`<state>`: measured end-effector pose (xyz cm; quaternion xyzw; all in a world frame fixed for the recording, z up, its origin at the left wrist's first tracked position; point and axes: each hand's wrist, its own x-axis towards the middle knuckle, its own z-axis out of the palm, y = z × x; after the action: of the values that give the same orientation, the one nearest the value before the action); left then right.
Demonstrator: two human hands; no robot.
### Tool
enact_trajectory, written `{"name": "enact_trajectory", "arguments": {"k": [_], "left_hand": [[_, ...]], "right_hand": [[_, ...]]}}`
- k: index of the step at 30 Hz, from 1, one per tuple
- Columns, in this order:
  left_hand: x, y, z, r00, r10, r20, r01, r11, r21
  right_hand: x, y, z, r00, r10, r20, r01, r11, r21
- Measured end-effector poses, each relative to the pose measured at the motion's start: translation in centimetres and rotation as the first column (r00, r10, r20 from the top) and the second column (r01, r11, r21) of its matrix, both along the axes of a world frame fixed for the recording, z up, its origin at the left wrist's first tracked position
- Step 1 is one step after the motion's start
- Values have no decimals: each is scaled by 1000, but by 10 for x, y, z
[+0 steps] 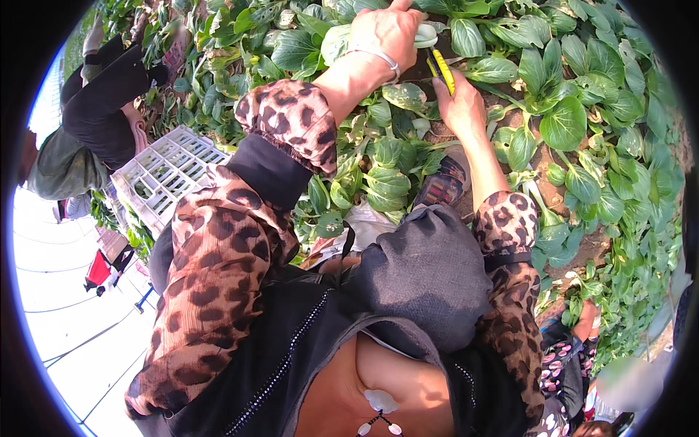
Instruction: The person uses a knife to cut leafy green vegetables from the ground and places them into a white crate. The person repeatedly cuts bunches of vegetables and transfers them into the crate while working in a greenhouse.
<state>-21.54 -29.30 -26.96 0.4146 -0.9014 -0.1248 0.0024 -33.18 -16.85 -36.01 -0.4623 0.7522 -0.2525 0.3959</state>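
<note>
My left hand (385, 35), at the top of the view, is closed around a leafy green that looks like bok choy (426, 36). The pale cut-looking stem end sticks out to the right of my fingers, and a broad light leaf shows beside the wrist. Just to the right, my right hand (463, 104) grips a yellow and black utility knife (445, 71). Its tip points up toward that stem end; whether the blade touches it is hard to tell. Rooted bok choy plants (387, 180) grow below both hands.
A white plastic crate (169, 169) stands at left. Dense greens (562, 123) cover the right side. My patterned shoe (443, 183) is among the plants. One person (104, 109) crouches at upper left; another person's hand (587, 319) holds greens at lower right.
</note>
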Motion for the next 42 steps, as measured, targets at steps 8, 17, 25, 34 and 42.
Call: {"name": "enact_trajectory", "arguments": {"k": [8, 17, 25, 34, 42], "left_hand": [[52, -17, -29, 997, 79, 26, -80, 995, 61], [55, 0, -16, 989, 146, -17, -145, 989, 23], [56, 47, 61, 880, -44, -474, -10, 994, -111], [56, 98, 90, 878, 377, -294, -235, 876, 421], [22, 113, 68, 991, 15, -131, -20, 999, -39]], "right_hand": [[3, -37, -26, 990, 126, 66, -137, 970, 202], [1, -24, -22, 810, 223, 542, -442, 840, 315], [-8, 34, 33, 199, -284, 938, 415, 892, 182], [-8, 45, 69, 275, -257, 926, 519, 851, 82], [17, 42, 64, 485, -188, 854, 521, 847, -109]]}}
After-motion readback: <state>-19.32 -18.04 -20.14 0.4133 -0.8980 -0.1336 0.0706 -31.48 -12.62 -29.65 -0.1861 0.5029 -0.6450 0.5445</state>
